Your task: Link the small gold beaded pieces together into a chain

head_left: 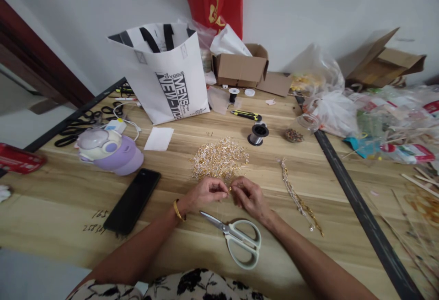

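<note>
The right hand (249, 195) pinched a tiny, shiny gold piece (230, 189).
The left hand (209, 191) was pinched closed right beside it; anything inside was too small to tell. The piece was between a glittery gold-and-silver bead pile (219, 158) and white-handled metal scissors (226, 231).

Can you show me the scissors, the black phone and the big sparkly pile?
Scissors (225, 229), head view: on the pivot.
Black phone (133, 201), head view: middle of its dark face.
Sparkly pile (219, 158), head view: middle of the heap.
</note>
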Demonstrator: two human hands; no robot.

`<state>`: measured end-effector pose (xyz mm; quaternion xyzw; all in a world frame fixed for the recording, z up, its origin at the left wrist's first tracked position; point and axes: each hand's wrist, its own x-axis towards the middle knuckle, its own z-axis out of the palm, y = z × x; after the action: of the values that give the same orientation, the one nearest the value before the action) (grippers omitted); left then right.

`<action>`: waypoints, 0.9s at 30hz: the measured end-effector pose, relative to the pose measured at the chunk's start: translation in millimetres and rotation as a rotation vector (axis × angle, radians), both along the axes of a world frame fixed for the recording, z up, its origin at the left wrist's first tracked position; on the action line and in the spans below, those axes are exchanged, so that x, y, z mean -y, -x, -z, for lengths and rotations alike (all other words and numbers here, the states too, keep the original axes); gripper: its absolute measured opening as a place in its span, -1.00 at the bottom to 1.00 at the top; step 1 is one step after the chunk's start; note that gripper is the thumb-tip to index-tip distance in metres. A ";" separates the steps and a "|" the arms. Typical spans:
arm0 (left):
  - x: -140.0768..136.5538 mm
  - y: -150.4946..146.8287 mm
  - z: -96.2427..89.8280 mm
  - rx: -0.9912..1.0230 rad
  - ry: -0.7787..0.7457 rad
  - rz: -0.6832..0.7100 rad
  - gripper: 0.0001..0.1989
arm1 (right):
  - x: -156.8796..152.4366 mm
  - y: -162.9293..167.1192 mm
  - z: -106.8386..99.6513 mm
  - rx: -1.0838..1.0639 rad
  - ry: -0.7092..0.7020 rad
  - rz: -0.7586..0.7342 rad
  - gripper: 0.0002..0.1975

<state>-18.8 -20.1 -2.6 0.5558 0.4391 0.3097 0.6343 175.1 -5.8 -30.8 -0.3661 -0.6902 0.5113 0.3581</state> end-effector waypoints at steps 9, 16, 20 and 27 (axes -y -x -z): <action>-0.5 -0.6 -3.5 0.035 0.016 -0.001 -0.79 | -0.9 -1.3 -2.9 0.079 -0.126 -0.010 -0.83; 0.4 0.2 -1.9 0.019 -0.013 0.035 -0.73 | -2.4 -1.3 -5.8 0.117 -0.171 0.003 -0.85; 0.1 0.3 -3.7 0.027 -0.023 0.064 -0.71 | -2.2 -0.9 -8.2 0.126 -0.184 0.002 -0.86; 1.8 -1.9 -4.0 -0.005 -0.001 0.035 -0.82 | -1.7 -1.3 -8.9 0.174 -0.236 0.001 -0.90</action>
<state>-16.9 -21.8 1.4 0.5644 0.4310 0.2974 0.6382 176.4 -4.2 -21.9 -0.3647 -0.7739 0.3927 0.3375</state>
